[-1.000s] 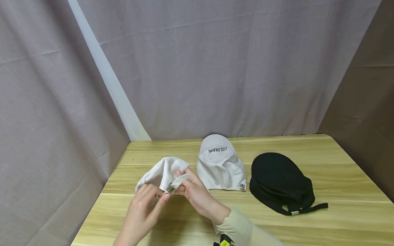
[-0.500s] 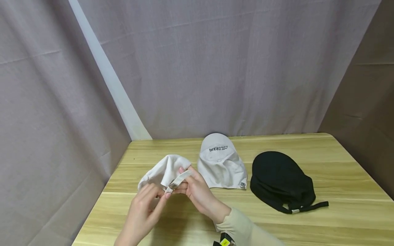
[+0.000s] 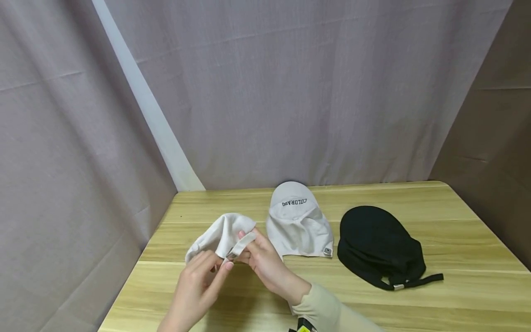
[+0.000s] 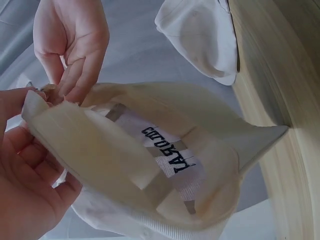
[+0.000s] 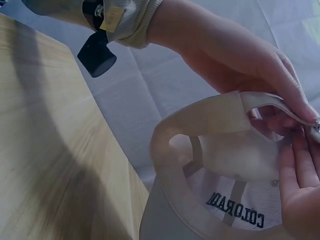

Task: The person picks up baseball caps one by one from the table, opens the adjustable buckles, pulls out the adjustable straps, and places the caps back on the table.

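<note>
Both hands hold a white baseball cap (image 3: 228, 228) above the left part of the table, its inside lettering (image 4: 167, 147) visible in the wrist views. The left hand (image 3: 197, 281) pinches the rear strap (image 3: 245, 241) near its metal buckle (image 3: 230, 255) between thumb and curled fingers. The right hand (image 3: 269, 263) grips the cap's edge and the strap on the other side of the buckle. In the left wrist view the right hand (image 4: 72, 40) meets the left hand (image 4: 25, 175) at the strap; fingers partly hide the buckle there.
A second white cap (image 3: 296, 226) with COLORADO lettering lies behind the hands. A black cap (image 3: 377, 244), its strap end (image 3: 431, 278) sticking out, lies to the right on the wooden table (image 3: 464, 249). Grey curtains (image 3: 290, 92) surround the table's back and left.
Both hands stay on the strap and buckle, with small finger movements. The held cap rises slightly, then lowers again; the strap tilts a little. The other caps stay put.
</note>
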Demonstrator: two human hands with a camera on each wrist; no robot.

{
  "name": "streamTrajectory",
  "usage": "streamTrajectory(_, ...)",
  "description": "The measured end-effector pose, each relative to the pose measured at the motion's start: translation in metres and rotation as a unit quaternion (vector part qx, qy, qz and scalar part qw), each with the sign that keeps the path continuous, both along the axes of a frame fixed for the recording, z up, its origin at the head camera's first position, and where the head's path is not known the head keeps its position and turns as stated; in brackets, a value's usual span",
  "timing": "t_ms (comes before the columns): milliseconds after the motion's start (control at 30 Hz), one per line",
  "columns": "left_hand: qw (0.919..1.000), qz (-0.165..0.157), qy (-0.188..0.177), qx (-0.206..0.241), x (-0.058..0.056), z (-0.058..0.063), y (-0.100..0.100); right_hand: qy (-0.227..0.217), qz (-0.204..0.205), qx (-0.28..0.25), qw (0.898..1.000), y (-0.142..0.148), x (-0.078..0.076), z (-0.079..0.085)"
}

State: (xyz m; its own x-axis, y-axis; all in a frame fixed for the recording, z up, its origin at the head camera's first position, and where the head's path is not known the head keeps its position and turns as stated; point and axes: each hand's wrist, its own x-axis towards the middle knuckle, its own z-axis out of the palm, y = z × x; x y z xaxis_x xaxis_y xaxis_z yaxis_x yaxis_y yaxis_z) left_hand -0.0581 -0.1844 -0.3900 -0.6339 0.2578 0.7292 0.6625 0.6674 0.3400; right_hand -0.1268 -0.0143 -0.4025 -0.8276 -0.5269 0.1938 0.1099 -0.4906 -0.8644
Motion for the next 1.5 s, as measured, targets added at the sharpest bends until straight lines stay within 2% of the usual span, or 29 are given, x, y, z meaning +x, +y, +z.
streamTrajectory(500,0.9999,-0.008,0.003,-0.014,0.0001,-0.0016,-0.005,-0.026,0.013,-0.027,0.999,-0.0017,-0.0031,0.0036)
streamTrajectory(900,0.9999,-0.011,-0.001,-0.009,-0.0014,-0.002,-0.0034,-0.043,0.0,-0.052,0.998,-0.0037,-0.0042,0.0014)
streamTrajectory(1267,1.0,-0.005,-0.002,-0.003,-0.001,-0.0037,-0.0021,-0.039,-0.013,-0.037,0.998,-0.0052,-0.0031,0.0011)
streamTrajectory(1500,0.9997,-0.022,-0.011,-0.006,-0.0004,-0.0024,-0.005,-0.037,-0.027,-0.02,0.999,-0.0059,-0.0033,0.0003)
